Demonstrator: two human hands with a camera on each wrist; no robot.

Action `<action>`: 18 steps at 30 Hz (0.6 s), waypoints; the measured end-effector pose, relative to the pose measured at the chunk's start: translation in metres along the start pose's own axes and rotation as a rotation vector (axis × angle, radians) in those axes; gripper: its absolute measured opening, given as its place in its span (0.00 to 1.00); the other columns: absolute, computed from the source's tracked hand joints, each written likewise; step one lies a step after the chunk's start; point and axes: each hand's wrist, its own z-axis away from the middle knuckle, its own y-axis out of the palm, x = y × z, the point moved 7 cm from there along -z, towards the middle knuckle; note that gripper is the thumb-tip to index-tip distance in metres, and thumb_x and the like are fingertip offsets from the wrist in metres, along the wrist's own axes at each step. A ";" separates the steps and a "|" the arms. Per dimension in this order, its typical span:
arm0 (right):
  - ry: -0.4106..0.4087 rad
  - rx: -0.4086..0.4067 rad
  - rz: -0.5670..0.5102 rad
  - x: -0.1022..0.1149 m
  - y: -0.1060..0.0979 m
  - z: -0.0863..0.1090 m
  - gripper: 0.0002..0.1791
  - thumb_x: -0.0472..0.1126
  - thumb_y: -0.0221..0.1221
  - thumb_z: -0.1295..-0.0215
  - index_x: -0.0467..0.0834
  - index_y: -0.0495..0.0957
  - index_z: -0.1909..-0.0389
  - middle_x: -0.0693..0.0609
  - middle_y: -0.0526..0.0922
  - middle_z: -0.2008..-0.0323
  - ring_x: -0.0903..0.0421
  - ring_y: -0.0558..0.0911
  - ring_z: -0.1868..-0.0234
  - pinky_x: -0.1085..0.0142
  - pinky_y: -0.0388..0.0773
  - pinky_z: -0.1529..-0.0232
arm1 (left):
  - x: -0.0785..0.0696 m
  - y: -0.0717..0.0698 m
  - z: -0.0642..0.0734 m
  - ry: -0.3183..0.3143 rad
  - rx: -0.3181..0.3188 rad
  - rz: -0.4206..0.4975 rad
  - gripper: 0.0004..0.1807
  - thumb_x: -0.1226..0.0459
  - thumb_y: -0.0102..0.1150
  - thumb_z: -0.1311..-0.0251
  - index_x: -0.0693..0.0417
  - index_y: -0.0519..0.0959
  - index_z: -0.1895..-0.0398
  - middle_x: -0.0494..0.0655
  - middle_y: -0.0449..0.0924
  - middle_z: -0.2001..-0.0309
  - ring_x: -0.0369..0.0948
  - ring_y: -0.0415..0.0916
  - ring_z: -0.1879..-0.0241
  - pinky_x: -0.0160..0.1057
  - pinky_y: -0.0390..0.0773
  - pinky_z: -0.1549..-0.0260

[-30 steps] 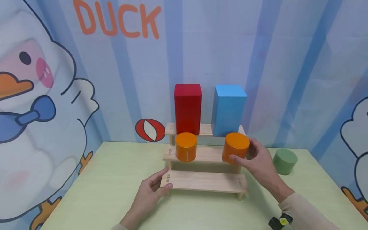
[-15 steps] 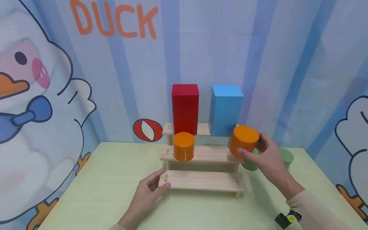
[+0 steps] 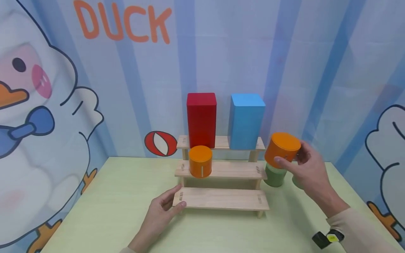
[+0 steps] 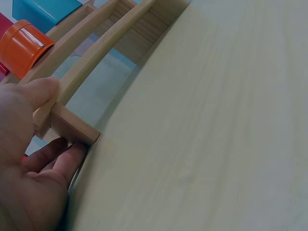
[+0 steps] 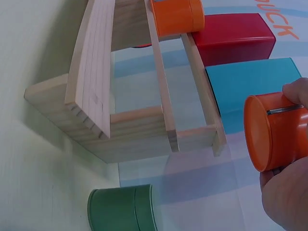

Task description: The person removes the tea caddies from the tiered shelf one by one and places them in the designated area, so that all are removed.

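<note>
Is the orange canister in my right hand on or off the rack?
Off: the right wrist view shows the orange canister, in the right hand, apart from the wooden rack.

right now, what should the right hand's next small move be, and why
Probably draw the right hand toward the near side before lowering it: its grip holds the orange canister in the air, apart from the wooden rack, and in the head view it overlaps a green canister standing on the table, so coming straight down might bump that one.
</note>
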 end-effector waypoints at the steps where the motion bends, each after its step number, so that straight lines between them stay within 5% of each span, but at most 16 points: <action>1: -0.003 -0.004 0.000 -0.001 -0.002 0.000 0.40 0.45 0.73 0.24 0.44 0.68 0.18 0.61 0.80 0.35 0.65 0.79 0.38 0.84 0.74 0.40 | 0.000 0.000 0.000 -0.001 -0.002 -0.001 0.36 0.56 0.80 0.32 0.43 0.79 0.21 0.47 0.76 0.21 0.54 0.75 0.23 0.41 0.81 0.30; 11: 0.042 -0.047 0.040 -0.018 -0.028 0.007 0.43 0.47 0.73 0.23 0.47 0.65 0.14 0.62 0.78 0.33 0.71 0.76 0.36 0.78 0.76 0.32 | -0.001 0.001 -0.001 -0.022 -0.010 -0.022 0.37 0.56 0.80 0.32 0.43 0.79 0.21 0.47 0.76 0.20 0.53 0.74 0.22 0.42 0.79 0.29; 15: 0.036 -0.065 0.047 -0.024 -0.038 0.009 0.42 0.47 0.72 0.23 0.47 0.65 0.15 0.63 0.78 0.33 0.70 0.77 0.36 0.83 0.75 0.37 | -0.001 0.001 0.000 -0.017 -0.009 -0.017 0.36 0.57 0.80 0.32 0.44 0.79 0.21 0.48 0.75 0.20 0.54 0.74 0.22 0.42 0.80 0.28; 18: 0.040 -0.075 0.046 -0.030 -0.044 0.011 0.41 0.46 0.72 0.22 0.48 0.65 0.14 0.66 0.78 0.34 0.70 0.77 0.36 0.72 0.75 0.27 | -0.002 0.001 0.000 -0.012 -0.006 -0.015 0.36 0.57 0.80 0.31 0.46 0.79 0.21 0.48 0.76 0.21 0.54 0.75 0.22 0.42 0.80 0.28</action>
